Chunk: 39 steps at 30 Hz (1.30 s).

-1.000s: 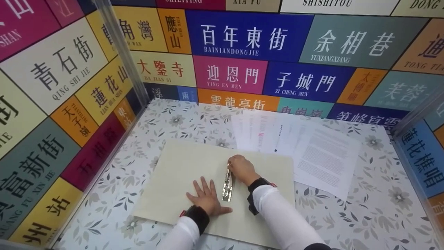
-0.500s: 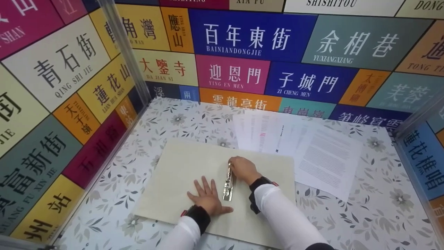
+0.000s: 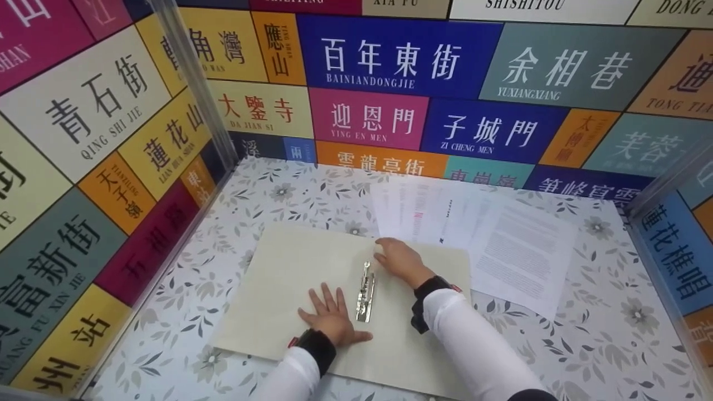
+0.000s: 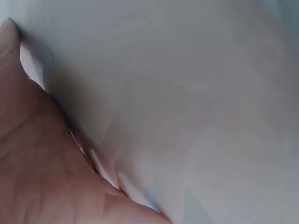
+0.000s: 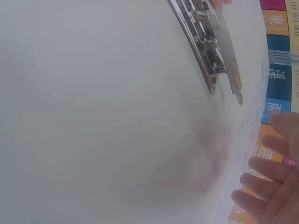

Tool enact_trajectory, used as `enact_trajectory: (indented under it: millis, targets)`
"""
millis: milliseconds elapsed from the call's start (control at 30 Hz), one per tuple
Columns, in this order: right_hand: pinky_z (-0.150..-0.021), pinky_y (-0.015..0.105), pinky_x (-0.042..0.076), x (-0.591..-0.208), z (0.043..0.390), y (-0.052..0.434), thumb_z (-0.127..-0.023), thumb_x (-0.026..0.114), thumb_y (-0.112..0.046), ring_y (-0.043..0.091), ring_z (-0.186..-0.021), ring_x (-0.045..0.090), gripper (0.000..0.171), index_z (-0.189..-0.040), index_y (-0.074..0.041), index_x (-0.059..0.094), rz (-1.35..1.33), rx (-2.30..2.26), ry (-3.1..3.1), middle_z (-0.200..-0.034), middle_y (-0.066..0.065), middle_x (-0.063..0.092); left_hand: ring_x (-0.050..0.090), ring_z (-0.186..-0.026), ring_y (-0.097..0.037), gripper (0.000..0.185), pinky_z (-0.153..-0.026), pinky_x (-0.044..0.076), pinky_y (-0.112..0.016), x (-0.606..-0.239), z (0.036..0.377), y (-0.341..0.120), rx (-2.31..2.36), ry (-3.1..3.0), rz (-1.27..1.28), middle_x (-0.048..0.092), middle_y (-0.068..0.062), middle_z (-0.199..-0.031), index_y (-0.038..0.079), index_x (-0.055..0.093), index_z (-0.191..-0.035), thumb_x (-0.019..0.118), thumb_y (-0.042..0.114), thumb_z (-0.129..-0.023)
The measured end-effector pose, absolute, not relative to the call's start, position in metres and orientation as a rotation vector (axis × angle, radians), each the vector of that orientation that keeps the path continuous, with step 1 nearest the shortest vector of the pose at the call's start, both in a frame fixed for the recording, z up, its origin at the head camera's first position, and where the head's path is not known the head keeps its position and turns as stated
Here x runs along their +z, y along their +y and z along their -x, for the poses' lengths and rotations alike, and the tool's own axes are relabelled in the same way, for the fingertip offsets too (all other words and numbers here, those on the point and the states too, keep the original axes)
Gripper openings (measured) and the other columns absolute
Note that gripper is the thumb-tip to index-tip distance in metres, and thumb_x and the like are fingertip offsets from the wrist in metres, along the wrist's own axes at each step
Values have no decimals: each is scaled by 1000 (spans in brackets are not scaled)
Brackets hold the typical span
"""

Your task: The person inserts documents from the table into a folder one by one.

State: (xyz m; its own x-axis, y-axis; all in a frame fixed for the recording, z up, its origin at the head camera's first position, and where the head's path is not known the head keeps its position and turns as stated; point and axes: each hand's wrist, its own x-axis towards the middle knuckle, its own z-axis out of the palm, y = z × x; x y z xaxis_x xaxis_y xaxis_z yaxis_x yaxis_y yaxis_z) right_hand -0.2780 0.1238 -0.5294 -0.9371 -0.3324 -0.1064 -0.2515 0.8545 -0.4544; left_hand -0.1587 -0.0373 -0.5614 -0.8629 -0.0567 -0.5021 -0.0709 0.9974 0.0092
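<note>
A cream file folder [image 3: 289,267] lies opened out flat on the table, with a shiny metal lever clip [image 3: 365,295] fixed near its middle. My left hand [image 3: 331,320] rests on the folder left of the clip, fingers spread; its palm and thumb [image 4: 126,210] show in the left wrist view. Just right of the clip's upper end is my right hand [image 3: 402,262], holding nothing. In the right wrist view the clip [image 5: 205,42] has its lever lifted away from its base, and the fingers [image 5: 261,186] of the right hand are apart from it.
Several printed paper sheets [image 3: 523,250] lie fanned out behind and right of the folder, partly tucked by its far edge. The tabletop [image 3: 601,345] has a leaf-and-flower pattern. Panels with coloured street-name signs [image 3: 390,55] stand at the back and both sides.
My right hand has let go of the metal clip's upper end and moved slightly right and away. The left hand stays in place on the folder.
</note>
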Motion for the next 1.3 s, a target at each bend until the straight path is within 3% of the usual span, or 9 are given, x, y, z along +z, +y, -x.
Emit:
enact_trajectory:
  millis: [433, 933, 1300]
  targets:
    - [-115, 52, 30, -510, 281, 209, -98, 57, -25, 37, -138, 38, 50, -142, -4, 45, 178, -691, 2853, -148, 20, 43, 1, -147, -47, 124, -111, 17, -71, -539, 148, -38, 95, 2644, 73, -1, -22, -162, 12, 12, -156, 59, 83, -66]
    - [-109, 63, 27, -516, 257, 350, -94, 58, -21, 55, -131, 29, 61, -139, 15, 35, -241, -722, 3004, -141, 40, 32, 3, -146, -48, 122, -110, 18, -72, -538, 148, -38, 115, 2660, 64, 1, -23, -161, 10, 14, -156, 61, 80, -67]
    - [-102, 68, 31, -533, 228, 401, -94, 52, -26, 62, -124, 29, 70, -139, 21, 26, -687, -796, 2862, -136, 46, 27, -4, -145, -49, 127, -108, 13, -75, -553, 155, -38, 77, 2622, 66, -8, -23, -161, 11, 8, -157, 58, 84, -65]
